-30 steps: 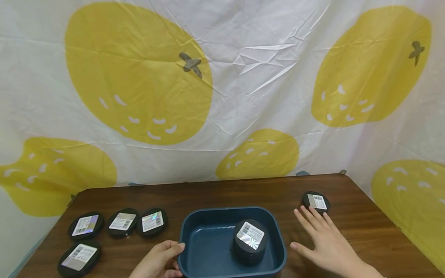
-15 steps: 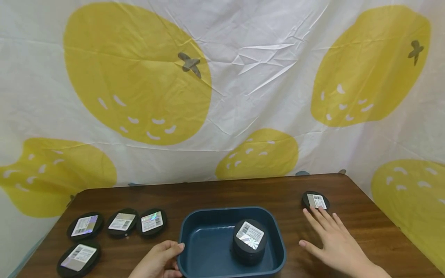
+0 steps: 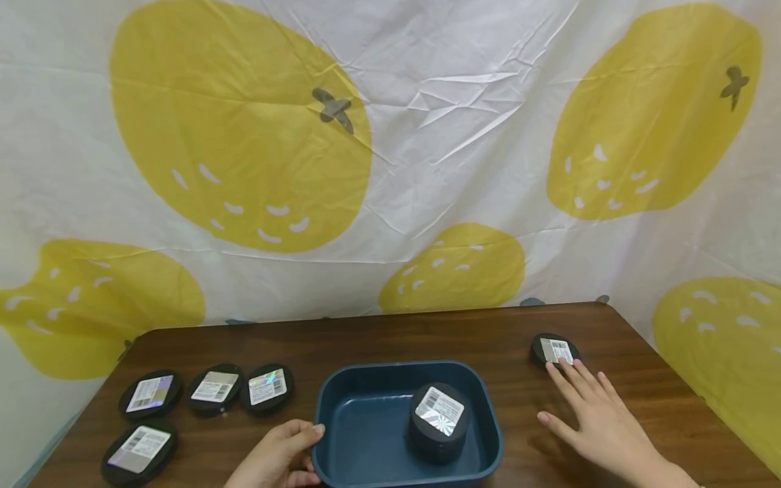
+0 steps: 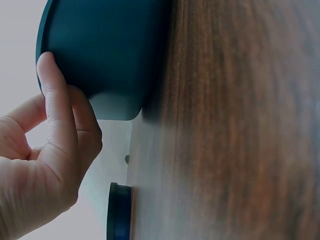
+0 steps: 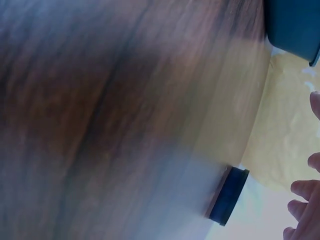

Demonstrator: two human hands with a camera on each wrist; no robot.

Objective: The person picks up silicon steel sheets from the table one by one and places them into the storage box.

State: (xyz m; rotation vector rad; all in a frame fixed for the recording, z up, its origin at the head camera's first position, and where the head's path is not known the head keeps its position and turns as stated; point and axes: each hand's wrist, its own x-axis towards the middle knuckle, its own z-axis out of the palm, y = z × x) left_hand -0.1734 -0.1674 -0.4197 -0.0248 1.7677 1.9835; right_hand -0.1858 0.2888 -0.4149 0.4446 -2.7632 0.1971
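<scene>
My left hand (image 3: 282, 453) pinches the left rim of a dark blue rectangular tray (image 3: 360, 434), thumb on top and fingers beneath. The left wrist view shows those fingers (image 4: 60, 120) at the tray's edge (image 4: 105, 45). Inside the tray, on its right side, sits a tall black round container (image 3: 434, 444) with a silver-white label. My right hand (image 3: 601, 421) is spread with its palm down. Its fingertips overlap the near edge of a flat black round container (image 3: 543, 348) in the head view. In the right wrist view these fingers (image 5: 305, 187) are apart from that container (image 5: 230, 196).
Several labelled black round containers (image 3: 266, 390) lie on the left of the brown wooden table (image 3: 427, 335). The nearest one (image 3: 139, 454) is at the lower left. Behind the table hangs a white cloth (image 3: 464, 135) printed with yellow fruit.
My right hand has drifted a little to the right with its fingers spread. The left hand, the tray and the containers have stayed in place.
</scene>
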